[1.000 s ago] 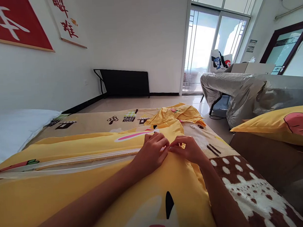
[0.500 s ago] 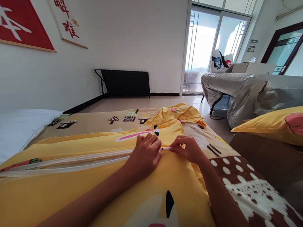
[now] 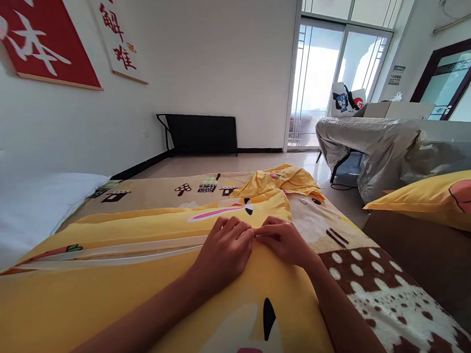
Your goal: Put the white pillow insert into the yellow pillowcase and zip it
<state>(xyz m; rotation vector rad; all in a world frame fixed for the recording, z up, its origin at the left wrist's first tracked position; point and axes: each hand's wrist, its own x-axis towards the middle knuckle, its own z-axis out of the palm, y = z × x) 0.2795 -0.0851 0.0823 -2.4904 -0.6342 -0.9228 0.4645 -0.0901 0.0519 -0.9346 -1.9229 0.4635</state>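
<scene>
A yellow fabric cover with rabbit and carrot prints lies over the bed. Its white zipper runs from the left toward the middle, and the two zipper edges are apart there. My left hand is closed on the zipper edge near the right end of the opening. Right beside it, my right hand pinches the same seam, its fingertips touching or nearly touching the left fingers. The zipper part between my fingertips is hidden.
Crumpled yellow cloth lies on the patterned blanket. A white pillow is at left, a yellow pillow at right. Beyond stand a plastic-covered table with boxes and a black folded frame.
My right hand has moved in closer to my left hand, covering the bit of white zipper that showed between them. The whole view has shifted slightly.
</scene>
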